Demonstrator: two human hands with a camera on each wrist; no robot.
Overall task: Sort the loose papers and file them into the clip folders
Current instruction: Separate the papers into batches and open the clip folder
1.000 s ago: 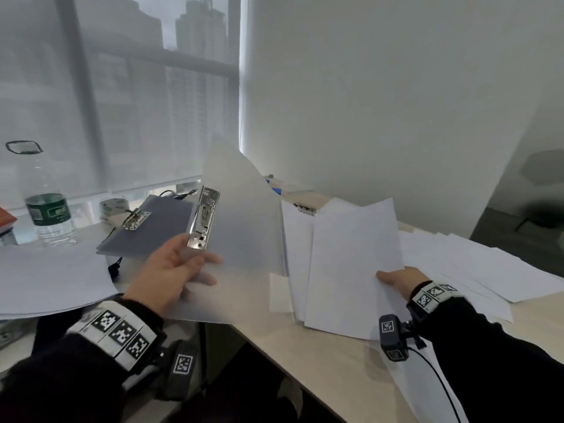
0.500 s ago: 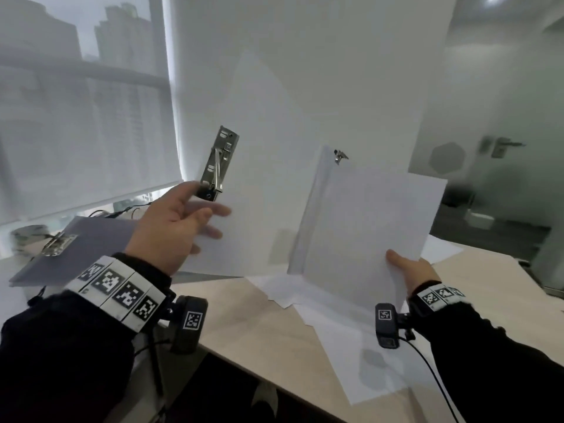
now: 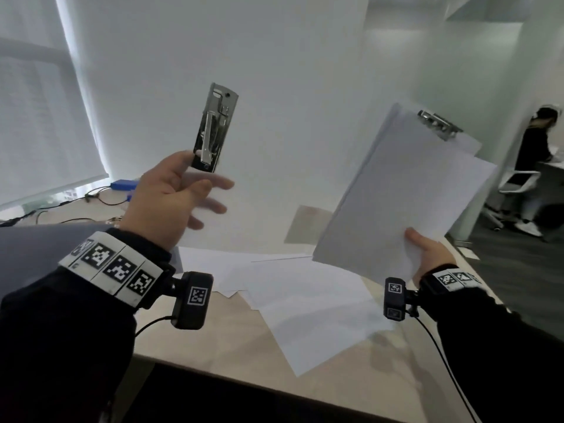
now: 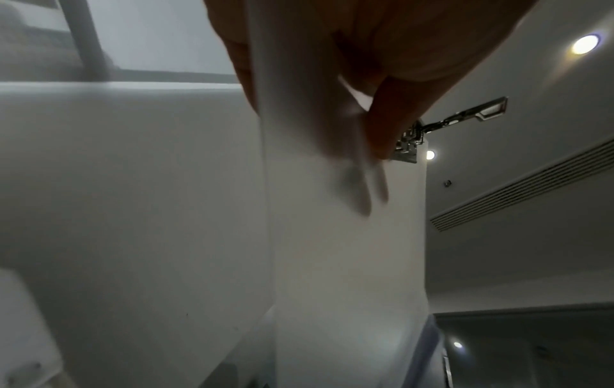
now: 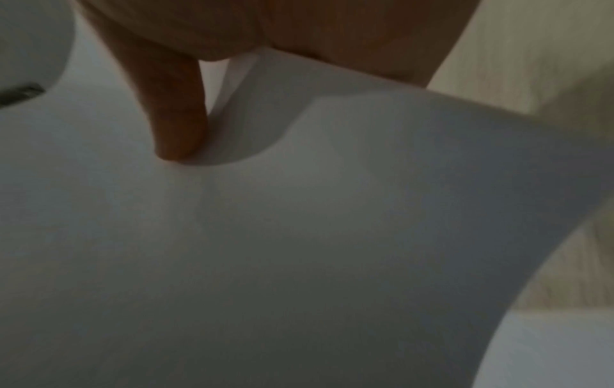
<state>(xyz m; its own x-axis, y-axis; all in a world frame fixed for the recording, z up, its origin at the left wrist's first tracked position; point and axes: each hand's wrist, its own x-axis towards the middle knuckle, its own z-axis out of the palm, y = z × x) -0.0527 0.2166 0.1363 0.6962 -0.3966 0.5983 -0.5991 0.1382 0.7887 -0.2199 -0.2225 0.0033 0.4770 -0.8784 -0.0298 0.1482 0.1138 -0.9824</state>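
Note:
My left hand (image 3: pixel 180 193) holds a white clip folder (image 3: pixel 262 206) upright in the air, thumb by the lower end of its metal clip (image 3: pixel 213 129). In the left wrist view my thumb (image 4: pixel 392 118) lies on the folder (image 4: pixel 342 249) beside the clip (image 4: pixel 465 118), whose lever sticks out. My right hand (image 3: pixel 427 251) grips the bottom corner of a raised stack of white sheets (image 3: pixel 396 193); a second metal clip (image 3: pixel 436 123) shows at the stack's top edge. In the right wrist view a finger (image 5: pixel 176 126) presses into the sheets (image 5: pixel 299 236).
Loose white sheets (image 3: pixel 305 300) lie spread on the beige table (image 3: pixel 351 386) under my hands. A grey folder (image 3: pixel 30 254) lies at the left, with a blue box (image 3: pixel 122 184) and cables (image 3: pixel 61 206) behind it. A person (image 3: pixel 534 163) stands by a chair (image 3: pixel 515 184) at the back right.
Both hands have lifted the folder and the sheets off the table to chest height and tipped them upright. My view has swung right, away from the window.

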